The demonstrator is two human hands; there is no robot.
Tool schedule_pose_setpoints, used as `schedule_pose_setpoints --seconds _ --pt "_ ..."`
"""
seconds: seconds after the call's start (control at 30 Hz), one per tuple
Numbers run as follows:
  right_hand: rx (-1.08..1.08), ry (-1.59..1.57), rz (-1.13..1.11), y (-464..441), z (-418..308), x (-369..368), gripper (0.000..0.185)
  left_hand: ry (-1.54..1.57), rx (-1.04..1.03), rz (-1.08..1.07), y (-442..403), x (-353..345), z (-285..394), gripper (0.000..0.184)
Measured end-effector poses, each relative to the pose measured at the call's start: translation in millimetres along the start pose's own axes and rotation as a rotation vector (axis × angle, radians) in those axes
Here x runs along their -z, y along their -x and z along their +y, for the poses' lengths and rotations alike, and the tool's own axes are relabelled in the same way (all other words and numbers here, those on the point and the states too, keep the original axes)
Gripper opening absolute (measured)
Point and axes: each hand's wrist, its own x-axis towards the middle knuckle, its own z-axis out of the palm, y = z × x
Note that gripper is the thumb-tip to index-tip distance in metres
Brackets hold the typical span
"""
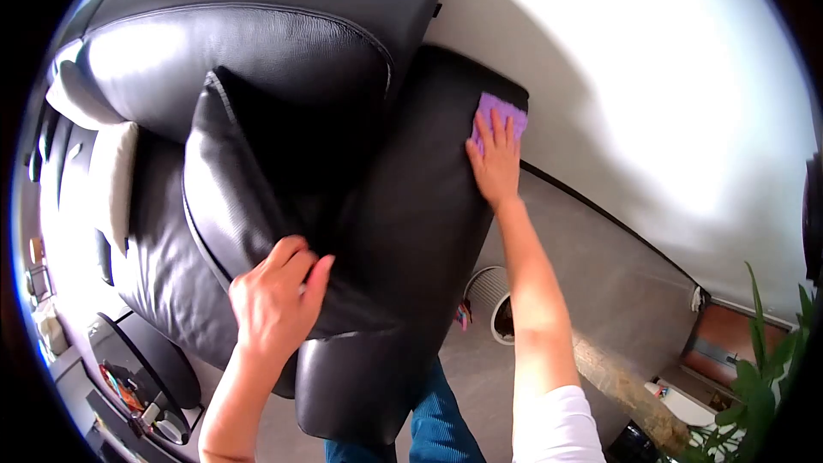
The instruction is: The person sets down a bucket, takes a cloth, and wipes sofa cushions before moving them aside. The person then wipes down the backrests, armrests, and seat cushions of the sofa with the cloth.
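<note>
A black leather sofa [394, 197] fills the left and middle of the head view. My left hand [276, 296] grips the edge of a black cushion [227, 180], which stands tilted on the seat beside the armrest. At the far end of the armrest top, my right hand [495, 159] lies with its fingers spread on a purple cloth [512, 113], pressing it flat against the leather. Part of the cloth is hidden under the fingers.
White cushions [113, 176] lean further left on the sofa. A white wall [669, 120] rises beyond the armrest. On the floor stand a ribbed bin [490, 291] and, lower right, a green plant [754, 386]. A round-topped table [141, 369] is at lower left.
</note>
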Motion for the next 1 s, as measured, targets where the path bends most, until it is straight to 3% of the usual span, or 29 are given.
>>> schedule_pose_setpoints --seconds 0.13,0.27,0.47,0.53,0.67,0.77,0.87,0.9,0.93,1.0 --pt "0.062 0.061 0.018 -63 25 -26 0.052 0.048 0.116 0.112 34 29 -18 0.006" --pt "0.053 0.048 0.036 -91 27 -40 0.053 0.025 0.169 0.258 92 71 -64 0.017" --pt "0.16 -0.013 -0.078 -61 -42 -20 0.057 0.077 0.523 0.363 166 111 -115 0.032" --pt "0.269 -0.092 -0.118 -21 -81 -11 0.061 0.082 0.497 0.373 176 117 -127 0.032" --pt "0.399 -0.266 -0.484 71 -201 44 0.07 0.092 0.474 0.397 192 127 -142 0.033" --pt "0.563 -0.62 -0.79 184 -273 61 0.076 0.101 0.488 0.397 196 135 -144 0.034" --pt "0.777 -0.745 -0.932 285 -290 42 0.07 0.118 0.453 0.394 205 137 -155 0.033" --pt "0.643 -0.772 -1.204 259 -287 47 0.072 0.12 0.455 0.396 208 138 -159 0.034" --pt "0.832 -0.76 -0.867 255 -276 33 0.073 0.122 0.462 0.401 210 141 -162 0.034" --pt "0.838 -0.556 -0.789 189 -264 38 0.07 0.092 0.455 0.384 216 147 -168 0.034"
